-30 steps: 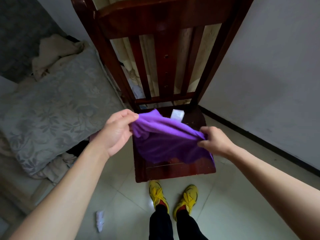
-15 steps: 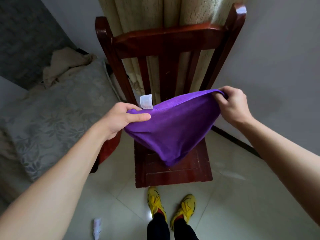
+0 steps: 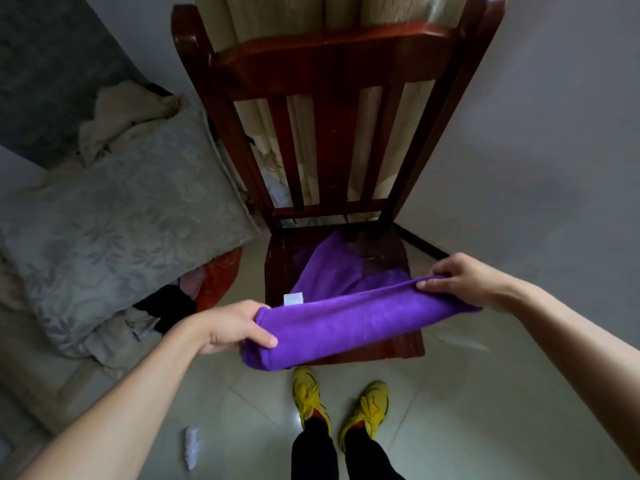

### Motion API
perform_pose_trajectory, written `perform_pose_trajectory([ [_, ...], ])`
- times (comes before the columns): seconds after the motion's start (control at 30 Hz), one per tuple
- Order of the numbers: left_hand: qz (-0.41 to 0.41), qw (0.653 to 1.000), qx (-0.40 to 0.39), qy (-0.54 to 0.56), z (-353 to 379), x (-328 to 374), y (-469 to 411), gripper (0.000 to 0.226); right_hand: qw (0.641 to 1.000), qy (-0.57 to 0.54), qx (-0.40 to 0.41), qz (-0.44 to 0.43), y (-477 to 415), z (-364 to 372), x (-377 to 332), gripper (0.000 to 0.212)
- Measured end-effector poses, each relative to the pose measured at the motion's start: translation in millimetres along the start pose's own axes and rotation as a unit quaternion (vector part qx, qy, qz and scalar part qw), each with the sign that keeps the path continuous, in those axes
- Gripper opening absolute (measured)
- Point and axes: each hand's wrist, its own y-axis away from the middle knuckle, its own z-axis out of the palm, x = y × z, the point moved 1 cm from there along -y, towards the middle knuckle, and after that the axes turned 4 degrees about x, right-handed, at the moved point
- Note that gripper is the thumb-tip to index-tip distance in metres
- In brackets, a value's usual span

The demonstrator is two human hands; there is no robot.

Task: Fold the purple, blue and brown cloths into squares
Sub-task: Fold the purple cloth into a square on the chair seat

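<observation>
While both hands pinch it, purple cloth point(image 3: 349, 323) sags

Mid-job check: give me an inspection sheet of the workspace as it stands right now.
Surface: wooden chair seat, partly covered by cloth.
Job's things: purple cloth stretched between both hands, far part lying on the seat, white tag showing; blue and brown cloths not seen.
Clutter: white scrap on the tiled floor.
Grippers: left hand and right hand each pinch one end of the cloth.
Cables: nothing seen.
Surroundings: grey pillow to the left, curtain behind the chair, yellow shoes below.
</observation>
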Motion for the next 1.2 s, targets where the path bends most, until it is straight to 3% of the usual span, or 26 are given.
perform_pose_trajectory([
  [0.13, -0.035, 0.993, -0.058, 0.094, 3, -19, -12, 0.057, 0.997, -0.049, -0.026, 0.045, -8, 18, 22, 0.025],
  [0.23, -0.012, 0.986, -0.054, 0.159, -4, -15, -22, 0.075, 0.996, -0.068, 0.018, 0.061, -21, 22, 24, 0.029],
  [0.3, 0.007, 0.979, 0.008, 0.203, -11, -12, -39, 0.065, 0.992, -0.088, 0.053, 0.072, -35, 25, 22, 0.025],
  [0.37, 0.017, 0.978, 0.08, 0.194, -16, -6, -56, 0.036, 0.988, -0.108, 0.072, 0.088, -49, 30, 21, 0.022],
  [0.5, 0.028, 0.984, 0.174, -0.023, -21, -5, -96, 0.028, 0.994, -0.031, 0.056, 0.09, -82, 52, 34, 0.023],
  [0.6, 0.003, 0.951, 0.201, -0.234, -14, -18, -117, 0.031, 0.99, 0.098, -0.027, 0.1, -98, 87, 55, 0.013],
  [0.67, -0.015, 0.932, 0.209, -0.295, -14, -38, -138, 0.029, 0.982, 0.137, -0.068, 0.114, -104, 122, 71, 0.015],
  [0.8, -0.074, 0.919, 0.075, -0.38, -9, -60, -175, 0.01, 0.977, 0.118, -0.113, 0.138, -114, 178, 93, 0.02],
  [0.87, -0.072, 0.924, 0.091, -0.364, -8, -53, -193, 0.009, 0.986, 0.058, -0.004, 0.155, -123, 183, 96, 0.032],
  [0.93, 0.011, 0.917, 0.229, -0.326, -10, -34, -217, 0.017, 0.972, 0.02, 0.176, 0.155, -136, 177, 99, 0.04],
  [0.97, 0.066, 0.909, 0.289, -0.292, -11, -20, -230, 0.023, 0.967, 0.024, 0.206, 0.146, -142, 173, 100, 0.046],
  [1.0, 0.104, 0.909, 0.31, -0.26, -9, -7, -242, 0.035, 0.973, 0.048, 0.18, 0.136, -149, 170, 101, 0.056],
  [1.07, 0.103, 0.926, 0.281, -0.23, 2, 15, -266, 0.057, 0.982, 0.143, 0.048, 0.113, -160, 174, 103, 0.068],
  [1.13, 0.088, 0.933, 0.263, -0.229, 13, 24, -281, 0.033, 0.98, 0.185, -0.022, 0.066, -164, 182, 99, 0.056],
  [1.2, 0.126, 0.931, 0.294, -0.177, 15, 28, -277, 0.015, 0.986, 0.165, 0.025, 0.007, -160, 182, 92, 0.039],
])
